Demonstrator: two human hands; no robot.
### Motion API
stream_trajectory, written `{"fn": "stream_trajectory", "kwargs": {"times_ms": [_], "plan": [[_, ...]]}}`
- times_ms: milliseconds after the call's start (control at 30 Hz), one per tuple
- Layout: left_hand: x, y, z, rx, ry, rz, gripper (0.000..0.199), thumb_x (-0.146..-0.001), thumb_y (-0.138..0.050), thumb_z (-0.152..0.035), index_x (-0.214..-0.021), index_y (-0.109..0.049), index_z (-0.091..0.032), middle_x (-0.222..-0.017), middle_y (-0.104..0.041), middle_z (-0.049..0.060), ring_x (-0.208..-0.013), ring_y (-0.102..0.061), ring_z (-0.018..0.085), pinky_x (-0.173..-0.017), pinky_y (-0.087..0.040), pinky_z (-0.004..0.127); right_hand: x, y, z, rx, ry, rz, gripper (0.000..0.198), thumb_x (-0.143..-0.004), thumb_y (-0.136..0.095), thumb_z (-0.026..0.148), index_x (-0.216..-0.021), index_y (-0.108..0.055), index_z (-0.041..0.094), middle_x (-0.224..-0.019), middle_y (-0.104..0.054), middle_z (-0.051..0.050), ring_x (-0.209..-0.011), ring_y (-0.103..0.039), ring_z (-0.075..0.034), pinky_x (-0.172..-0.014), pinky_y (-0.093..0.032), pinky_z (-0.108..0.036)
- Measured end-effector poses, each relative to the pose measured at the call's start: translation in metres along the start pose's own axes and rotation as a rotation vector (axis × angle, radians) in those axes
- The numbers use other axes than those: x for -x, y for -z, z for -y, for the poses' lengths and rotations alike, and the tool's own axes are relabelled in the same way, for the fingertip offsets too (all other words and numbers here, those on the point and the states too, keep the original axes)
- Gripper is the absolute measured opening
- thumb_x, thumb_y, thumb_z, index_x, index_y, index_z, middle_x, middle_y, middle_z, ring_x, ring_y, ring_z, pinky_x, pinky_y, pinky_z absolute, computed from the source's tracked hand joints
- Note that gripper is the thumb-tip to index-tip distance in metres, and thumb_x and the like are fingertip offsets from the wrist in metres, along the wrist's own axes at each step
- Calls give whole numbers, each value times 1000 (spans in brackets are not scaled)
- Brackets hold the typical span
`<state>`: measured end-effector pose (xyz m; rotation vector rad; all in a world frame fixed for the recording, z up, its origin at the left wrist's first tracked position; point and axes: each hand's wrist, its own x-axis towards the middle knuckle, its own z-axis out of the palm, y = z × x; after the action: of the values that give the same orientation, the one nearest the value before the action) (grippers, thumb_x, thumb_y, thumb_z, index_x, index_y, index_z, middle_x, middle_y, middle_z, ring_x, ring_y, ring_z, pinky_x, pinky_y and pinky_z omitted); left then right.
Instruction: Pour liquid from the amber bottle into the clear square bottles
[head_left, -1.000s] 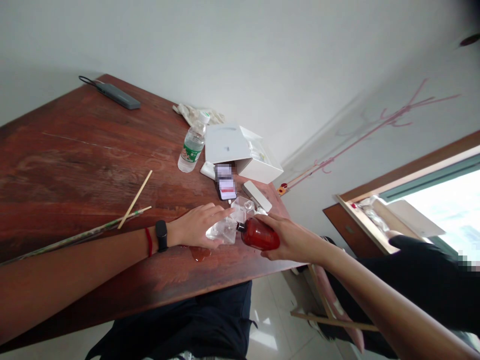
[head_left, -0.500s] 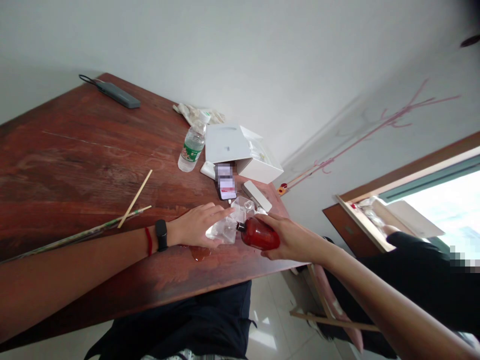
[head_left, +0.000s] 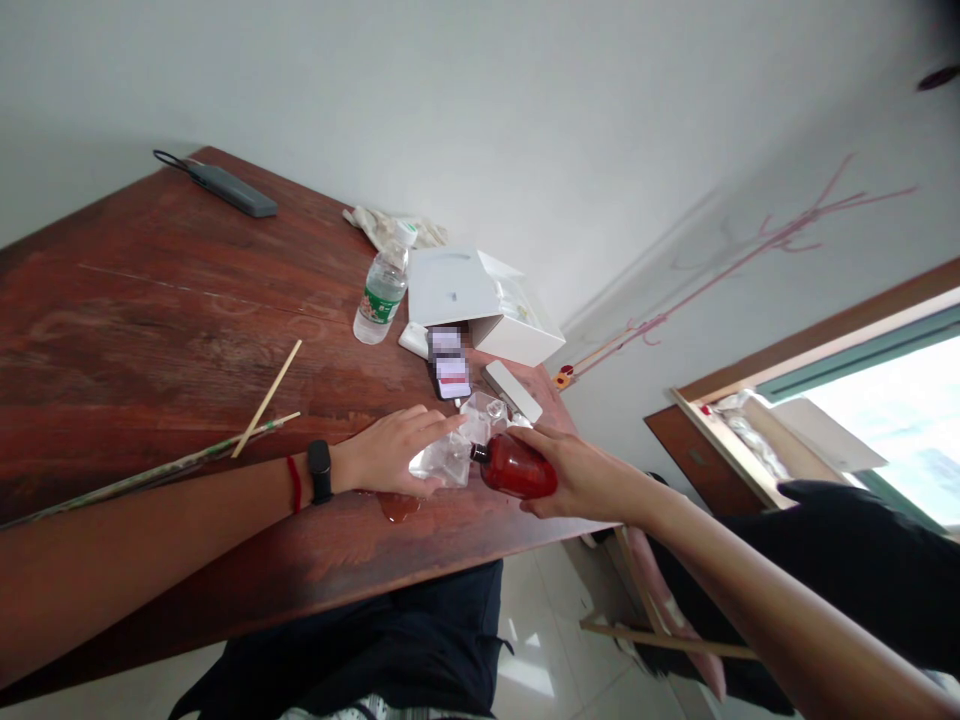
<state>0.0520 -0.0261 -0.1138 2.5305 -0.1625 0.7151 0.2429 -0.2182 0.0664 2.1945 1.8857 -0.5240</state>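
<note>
My left hand [head_left: 401, 450] is wrapped around a clear square container [head_left: 450, 466] near the table's front edge. In my right hand [head_left: 562, 470] is a red bottle [head_left: 519, 467] with a black neck, tipped on its side so that its mouth points left at the container's opening. Whether liquid is flowing cannot be made out. Just behind the container stands a clear plastic piece [head_left: 484, 415], perhaps its lid. A small puddle [head_left: 399, 508] lies on the wood in front of my left hand.
Behind my hands are a phone [head_left: 452, 375], a white bar [head_left: 514, 390], an open white box [head_left: 457, 285] and a water bottle [head_left: 380, 290]. Wooden sticks [head_left: 268, 398] lie at left, a grey power strip [head_left: 232, 190] farther back. A person in black [head_left: 847, 560] sits at right.
Both hands keep their hold, and the tilted bottle stays at the container's mouth. The view has shifted very slightly. The person at right has shifted, with the arm no longer reaching into the box there.
</note>
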Motion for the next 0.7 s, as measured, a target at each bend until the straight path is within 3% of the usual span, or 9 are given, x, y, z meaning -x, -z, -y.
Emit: {"fn": "stream_trajectory", "kwargs": {"times_ms": [700], "plan": [[1, -1, 2, 8, 6, 2, 96, -87, -86, -38, -165, -33, -18, -135, -66, 13, -121, -60, 34, -108, -51, 47, -1, 9, 11, 1, 7, 18, 81, -76, -83, 29, -152, -58, 18, -144, -70, -20, -126, -69, -40, -110, -53, -52]]}}
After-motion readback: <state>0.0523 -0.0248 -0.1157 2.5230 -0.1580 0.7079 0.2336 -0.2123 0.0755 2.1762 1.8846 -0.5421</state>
